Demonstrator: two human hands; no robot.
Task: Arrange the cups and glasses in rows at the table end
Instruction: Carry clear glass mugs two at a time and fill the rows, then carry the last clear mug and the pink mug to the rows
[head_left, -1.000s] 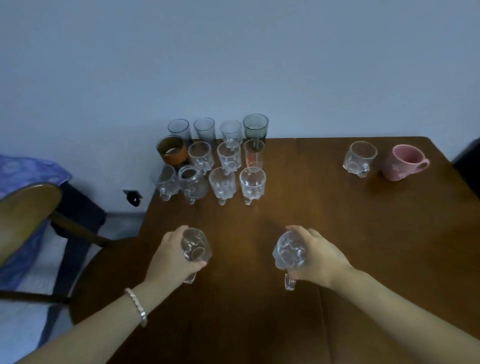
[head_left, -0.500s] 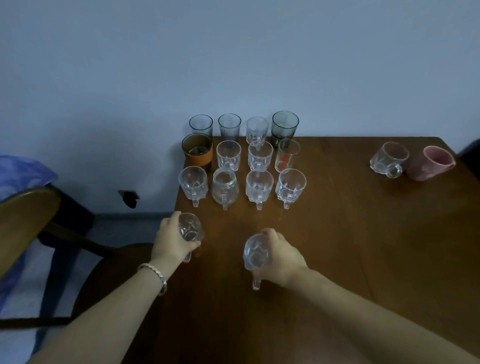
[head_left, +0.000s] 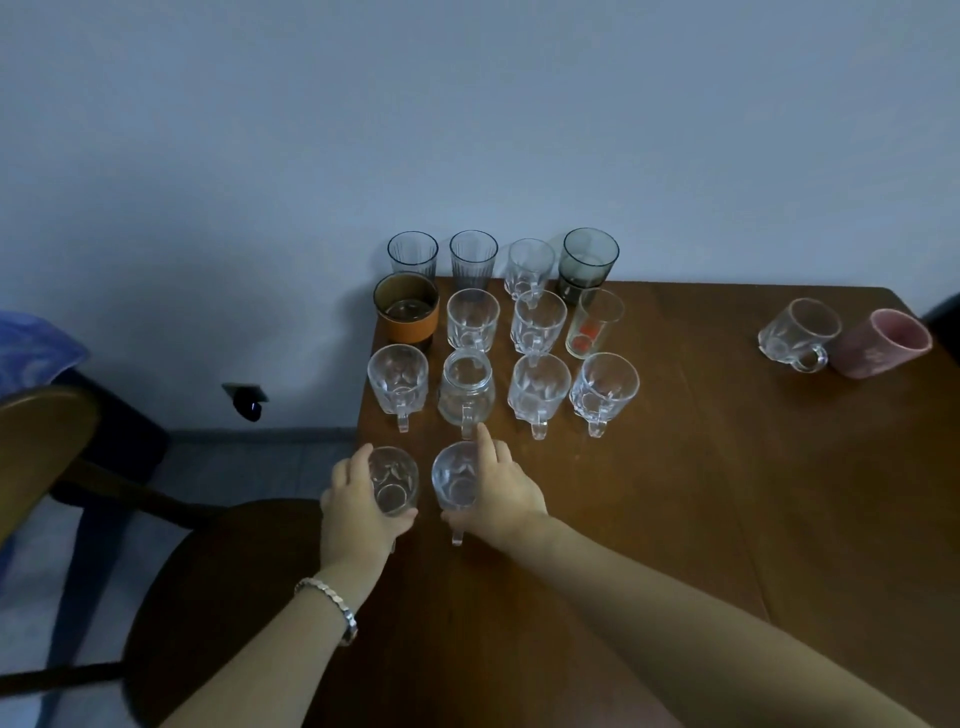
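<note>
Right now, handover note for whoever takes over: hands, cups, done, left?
Left hand: wrapped around a clear handled mug at the table's left edge.
Right hand: around a second clear mug beside it. Whether either mug has touched down cannot be told.
Done: three rows of four stand at the table end, the nearest being the row of handled mugs.
Left: release these two as the start of a fourth row, then fetch the clear cup and the pink mug at the far right to fill it.
</note>
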